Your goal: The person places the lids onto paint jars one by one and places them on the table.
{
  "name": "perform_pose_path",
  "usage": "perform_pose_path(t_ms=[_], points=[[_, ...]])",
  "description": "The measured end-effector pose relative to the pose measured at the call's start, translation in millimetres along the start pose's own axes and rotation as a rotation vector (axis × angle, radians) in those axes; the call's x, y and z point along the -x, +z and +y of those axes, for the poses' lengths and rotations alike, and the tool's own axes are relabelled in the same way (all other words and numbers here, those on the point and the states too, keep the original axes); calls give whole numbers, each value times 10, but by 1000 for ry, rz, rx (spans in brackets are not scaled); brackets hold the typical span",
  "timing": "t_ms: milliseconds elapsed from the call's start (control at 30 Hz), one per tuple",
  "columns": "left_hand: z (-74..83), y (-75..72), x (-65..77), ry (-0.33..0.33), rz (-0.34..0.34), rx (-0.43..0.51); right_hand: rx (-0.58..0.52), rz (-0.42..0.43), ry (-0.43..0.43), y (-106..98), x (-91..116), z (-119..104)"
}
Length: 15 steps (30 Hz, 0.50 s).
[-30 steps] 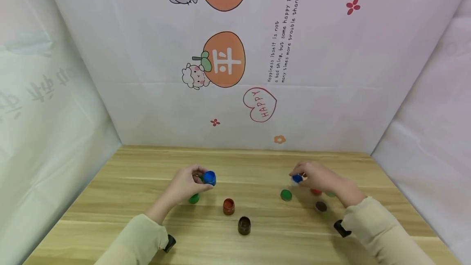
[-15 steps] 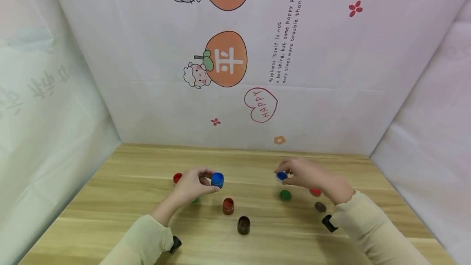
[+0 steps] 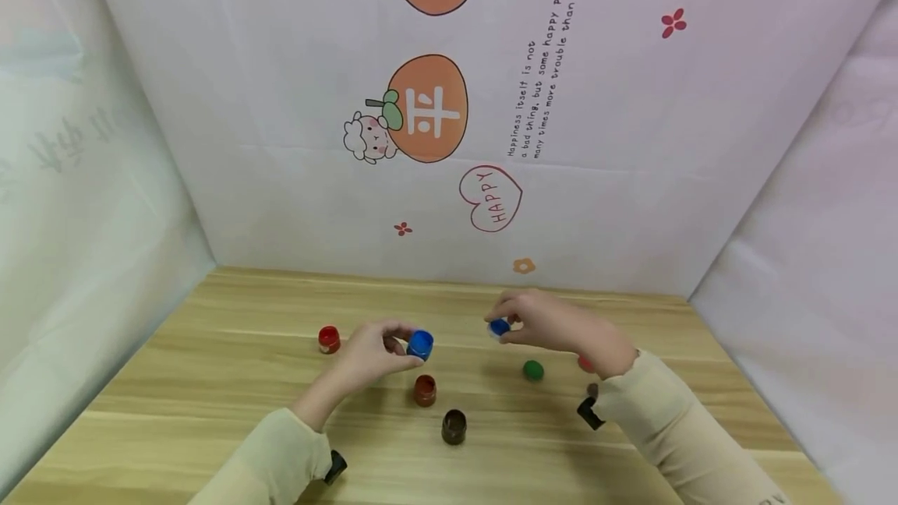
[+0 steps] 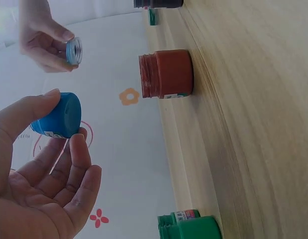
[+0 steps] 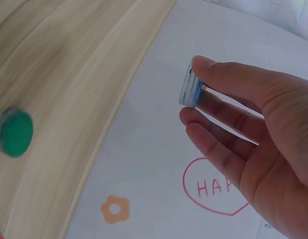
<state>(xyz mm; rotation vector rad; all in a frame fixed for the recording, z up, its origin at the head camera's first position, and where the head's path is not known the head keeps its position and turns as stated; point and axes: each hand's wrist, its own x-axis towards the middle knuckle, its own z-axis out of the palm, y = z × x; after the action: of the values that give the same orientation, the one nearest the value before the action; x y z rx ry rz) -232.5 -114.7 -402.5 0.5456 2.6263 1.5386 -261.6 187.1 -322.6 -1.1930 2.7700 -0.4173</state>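
My left hand (image 3: 372,353) pinches a small open jar of blue paint (image 3: 421,344) between thumb and fingers, its mouth tilted up towards the head camera. In the left wrist view the blue jar's closed base faces right. To the right, my right hand (image 3: 543,323) holds a blue lid (image 3: 499,326) at its edge, clear rim showing in the right wrist view (image 5: 191,85). A short gap separates lid and jar, both held above the table. Below the blue jar stand an open red-brown paint jar (image 3: 425,390) and an open dark brown one (image 3: 454,427).
A red paint jar (image 3: 329,339) stands left of my left hand. Green paint jars (image 4: 196,229) show in the left wrist view. A green lid (image 3: 533,370), a red lid (image 3: 586,364) and a brown lid (image 3: 593,390) lie on the wooden table (image 3: 231,380); a white printed sheet rises behind.
My right hand has moved left with the blue lid, nearing the jar. The left hand has shifted slightly right with the blue jar, and the red jar behind it has come into view.
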Motion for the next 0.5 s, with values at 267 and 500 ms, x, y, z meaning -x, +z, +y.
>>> perform_pose_path(t_ms=[267, 500], points=[[45, 35, -24, 16, -30, 16, -11, 13, -54, -26, -129, -154], [82, 108, -71, 10, -40, 27, -37, 17, -86, -43, -190, -285]])
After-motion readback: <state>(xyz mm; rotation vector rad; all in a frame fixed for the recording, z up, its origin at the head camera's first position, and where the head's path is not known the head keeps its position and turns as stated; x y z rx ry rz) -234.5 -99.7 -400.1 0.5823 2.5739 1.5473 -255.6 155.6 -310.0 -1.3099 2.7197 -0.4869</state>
